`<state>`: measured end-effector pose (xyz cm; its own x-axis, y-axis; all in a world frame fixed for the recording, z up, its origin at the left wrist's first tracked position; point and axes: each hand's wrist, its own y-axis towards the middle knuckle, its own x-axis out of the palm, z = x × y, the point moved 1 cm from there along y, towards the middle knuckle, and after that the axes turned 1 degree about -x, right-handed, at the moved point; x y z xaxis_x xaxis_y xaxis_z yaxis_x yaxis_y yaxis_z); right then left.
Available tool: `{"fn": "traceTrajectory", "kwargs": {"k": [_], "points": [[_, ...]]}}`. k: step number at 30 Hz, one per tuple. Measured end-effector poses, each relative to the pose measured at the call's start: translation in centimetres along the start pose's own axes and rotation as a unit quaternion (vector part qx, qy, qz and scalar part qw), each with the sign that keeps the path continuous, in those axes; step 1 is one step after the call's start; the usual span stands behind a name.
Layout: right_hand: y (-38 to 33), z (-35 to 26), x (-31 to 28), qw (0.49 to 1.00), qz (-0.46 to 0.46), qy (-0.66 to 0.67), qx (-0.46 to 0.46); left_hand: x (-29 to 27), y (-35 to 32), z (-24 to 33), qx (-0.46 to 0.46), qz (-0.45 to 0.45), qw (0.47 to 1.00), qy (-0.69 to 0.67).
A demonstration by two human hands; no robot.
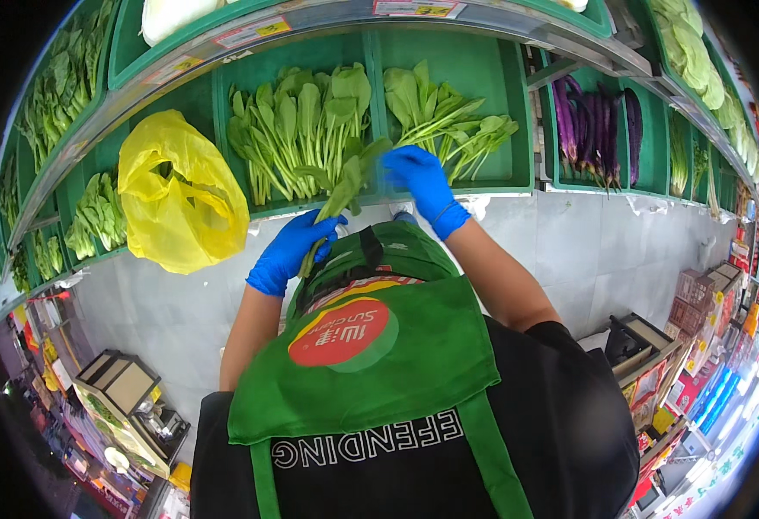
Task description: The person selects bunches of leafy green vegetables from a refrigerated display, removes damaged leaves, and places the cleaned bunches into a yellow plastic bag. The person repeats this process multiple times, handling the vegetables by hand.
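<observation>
Smooth blue rubbery gloves [291, 251]; a thin glossy yellow plastic bag [176, 195]; matt green cloth apron [371, 355]; green plastic crates [474, 69].

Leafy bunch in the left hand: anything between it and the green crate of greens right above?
Nothing visible blocks it. The left hand grips the leafy bunch by its stems, its leaves already overlapping the green crate front edge. The right hand touches the leaves from the side.
</observation>
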<state>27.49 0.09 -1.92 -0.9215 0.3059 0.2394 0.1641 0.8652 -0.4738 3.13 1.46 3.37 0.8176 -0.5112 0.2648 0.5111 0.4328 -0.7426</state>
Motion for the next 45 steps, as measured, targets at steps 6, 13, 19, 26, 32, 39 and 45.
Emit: {"fn": "traceTrajectory", "kwargs": {"k": [6,13,19,26,32,39,45], "points": [[5.0,7.3,-9.1,0.962,0.035,0.111,0.248,-0.5,-1.0,-0.1,0.021,0.038,0.998,-0.054],[13.9,11.5,-6.8,0.962,0.154,-0.055,0.216,0.8,-1.8,0.0,0.02,0.07,0.988,-0.137],[13.6,10.0,-6.3,0.943,0.279,0.025,0.18,0.9,-2.1,0.1,0.029,0.067,0.985,-0.159],[3.9,2.5,-8.8,0.988,0.053,0.051,0.132,-0.3,-0.2,-0.6,0.066,-0.01,0.957,-0.283],[-2.3,-1.2,-7.9,0.99,-0.097,0.059,0.082,1.8,3.3,1.3,0.054,-0.024,0.964,-0.261],[-6.0,-2.0,-2.0,0.986,-0.14,-0.075,0.048,3.9,4.9,1.2,0.051,-0.063,0.948,-0.307],[-7.5,-2.9,3.7,0.818,-0.093,-0.546,-0.156,4.4,4.0,0.6,0.057,-0.081,0.973,-0.208]]}}
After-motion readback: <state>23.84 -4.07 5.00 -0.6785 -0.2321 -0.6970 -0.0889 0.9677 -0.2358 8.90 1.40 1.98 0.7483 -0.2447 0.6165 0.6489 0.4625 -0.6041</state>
